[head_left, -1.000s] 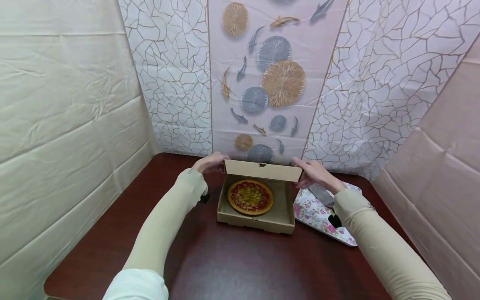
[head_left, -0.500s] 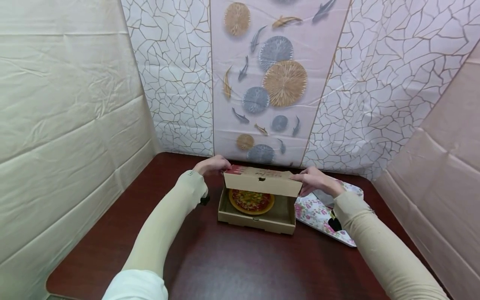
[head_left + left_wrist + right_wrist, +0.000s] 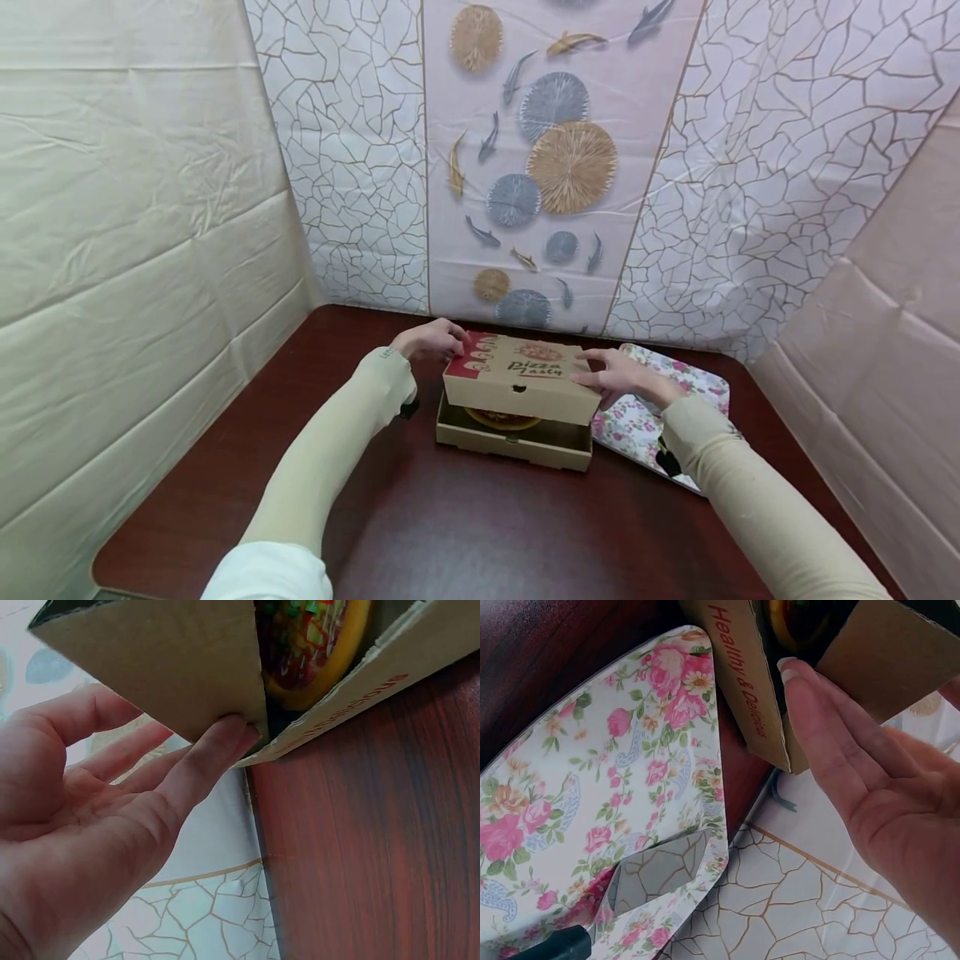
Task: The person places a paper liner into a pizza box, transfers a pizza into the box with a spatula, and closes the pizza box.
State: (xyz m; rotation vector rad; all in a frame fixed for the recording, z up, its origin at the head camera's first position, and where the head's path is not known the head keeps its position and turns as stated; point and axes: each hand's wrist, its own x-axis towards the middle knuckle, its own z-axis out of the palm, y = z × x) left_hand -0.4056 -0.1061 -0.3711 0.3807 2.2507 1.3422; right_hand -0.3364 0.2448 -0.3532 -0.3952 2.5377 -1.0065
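Note:
A cardboard pizza box lid [image 3: 525, 379], printed with red and brown lettering, slopes half-lowered over its box base [image 3: 510, 450] on the table. In the gap shows the front edge of a pizza [image 3: 501, 418] with a yellow rim; the rest is hidden by the lid. My left hand [image 3: 433, 340] holds the lid's left side, with a fingertip at the lower edge of the side flap [image 3: 172, 664]. On the opposite side my right hand [image 3: 618, 375] holds the lid, fingers along the right flap [image 3: 889, 660] and fingertips near the base's wall.
Right of the box lies a white tray [image 3: 547, 787] with pink flowers. On it rests a tool with a shiny metal blade [image 3: 667, 874] and a dark handle [image 3: 544, 949]. A patterned cloth wall [image 3: 360, 208] stands behind the dark red table [image 3: 465, 533].
Both hands have brought the lid forward and down from nearly upright, so its printed top now shows and most of the pizza is covered. The base has stayed in place.

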